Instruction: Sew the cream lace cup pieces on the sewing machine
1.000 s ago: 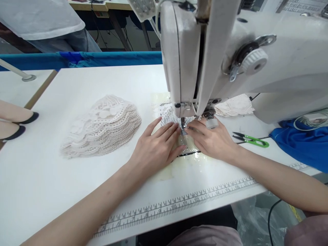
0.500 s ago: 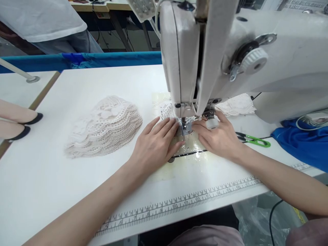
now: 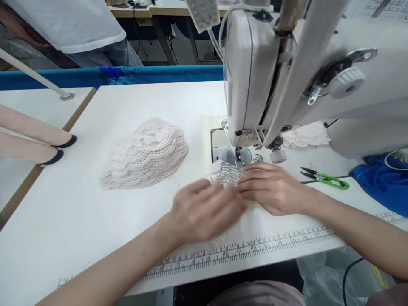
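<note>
White surface (image 3: 63, 229) is edged nearest by a printed ruler (image 3: 240, 250). Beyond, the left hand (image 3: 207, 210) is blurred, its grip unclear; by the right hand (image 3: 274, 187), fingers together, a lace piece (image 3: 225, 172) is touched, whether pinched cannot be told, just before the sewing machine (image 3: 255, 80).

The piece of lace (image 3: 225, 173) is thin openwork cloth, and the lace pile (image 3: 149, 157) looks matt, its layered edges rough with small holes. The surface (image 3: 137, 229) is smooth with a faint sheen; a strip (image 3: 79, 111) along its side looks like bare wood. The sewing machine (image 3: 244, 80) has a smooth, lightly glossy painted shell, a ribbed dial (image 3: 347, 83) resembling plastic, and a polished metal plate (image 3: 223, 154). The blue cloth (image 3: 376, 187) appears silky; the bag (image 3: 321, 278) is clear, crinkled, shiny plastic.
</note>
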Action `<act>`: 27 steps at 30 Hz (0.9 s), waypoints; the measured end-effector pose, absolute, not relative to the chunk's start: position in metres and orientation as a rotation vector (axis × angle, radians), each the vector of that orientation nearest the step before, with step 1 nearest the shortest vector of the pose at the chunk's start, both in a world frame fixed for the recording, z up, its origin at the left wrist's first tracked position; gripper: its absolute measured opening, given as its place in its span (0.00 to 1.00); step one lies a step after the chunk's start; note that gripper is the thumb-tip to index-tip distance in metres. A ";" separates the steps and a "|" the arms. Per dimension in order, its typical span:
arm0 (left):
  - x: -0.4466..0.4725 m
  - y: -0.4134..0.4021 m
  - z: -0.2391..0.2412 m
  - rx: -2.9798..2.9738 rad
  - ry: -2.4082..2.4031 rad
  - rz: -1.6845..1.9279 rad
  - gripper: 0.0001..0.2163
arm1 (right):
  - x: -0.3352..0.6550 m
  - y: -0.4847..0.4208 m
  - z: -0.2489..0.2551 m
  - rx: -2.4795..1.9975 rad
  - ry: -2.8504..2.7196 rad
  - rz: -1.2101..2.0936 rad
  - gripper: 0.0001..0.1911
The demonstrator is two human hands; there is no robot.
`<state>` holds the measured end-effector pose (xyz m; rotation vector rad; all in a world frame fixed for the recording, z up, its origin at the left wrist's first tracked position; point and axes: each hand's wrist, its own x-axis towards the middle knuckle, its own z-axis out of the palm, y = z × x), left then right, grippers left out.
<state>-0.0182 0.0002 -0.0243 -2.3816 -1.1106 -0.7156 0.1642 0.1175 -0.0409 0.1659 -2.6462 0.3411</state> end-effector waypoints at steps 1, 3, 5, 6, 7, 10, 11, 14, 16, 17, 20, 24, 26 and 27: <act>-0.021 0.002 -0.024 -2.297 -1.315 -0.661 0.06 | 0.165 0.118 -0.040 0.180 -2.612 0.366 0.13; -0.024 0.008 -0.026 -2.184 -1.677 -0.456 0.09 | 0.167 0.120 -0.040 0.190 -2.583 0.397 0.14; -0.025 0.011 -0.028 -2.151 -1.857 -0.306 0.10 | 0.168 0.122 -0.039 0.169 -2.582 0.405 0.15; -0.024 0.012 -0.029 -2.149 -1.889 -0.280 0.10 | 0.169 0.123 -0.038 0.149 -2.583 0.399 0.16; -0.024 0.012 -0.030 -2.149 -1.900 -0.278 0.09 | 0.169 0.124 -0.037 0.124 -2.587 0.388 0.16; -0.023 0.010 -0.031 -2.164 -1.938 -0.324 0.10 | 0.169 0.125 -0.036 0.068 -2.594 0.344 0.16; -0.023 0.009 -0.030 -2.176 -1.975 -0.354 0.10 | 0.169 0.124 -0.036 0.054 -2.593 0.339 0.15; -0.023 0.007 -0.026 -2.206 -2.133 -0.475 0.10 | 0.168 0.122 -0.036 0.025 -2.582 0.367 0.12; -0.021 0.007 -0.023 -2.213 -2.187 -0.502 0.10 | 0.168 0.119 -0.036 0.002 -2.579 0.385 0.10; -0.020 0.007 -0.022 -2.211 -2.192 -0.477 0.10 | 0.168 0.118 -0.036 -0.011 -2.584 0.384 0.10; -0.018 0.006 -0.023 -2.196 -2.136 -0.344 0.10 | 0.169 0.117 -0.036 -0.034 -2.609 0.355 0.09; -0.020 0.007 -0.024 -2.184 -2.077 -0.467 0.10 | 0.170 0.117 -0.035 -0.037 -2.612 0.336 0.09; -0.022 0.008 -0.021 -2.225 -2.129 -0.676 0.08 | 0.170 0.117 -0.035 -0.046 -2.591 0.338 0.08; -0.023 0.009 -0.018 -2.250 -2.164 -0.801 0.07 | 0.169 0.116 -0.035 -0.061 -2.572 0.341 0.08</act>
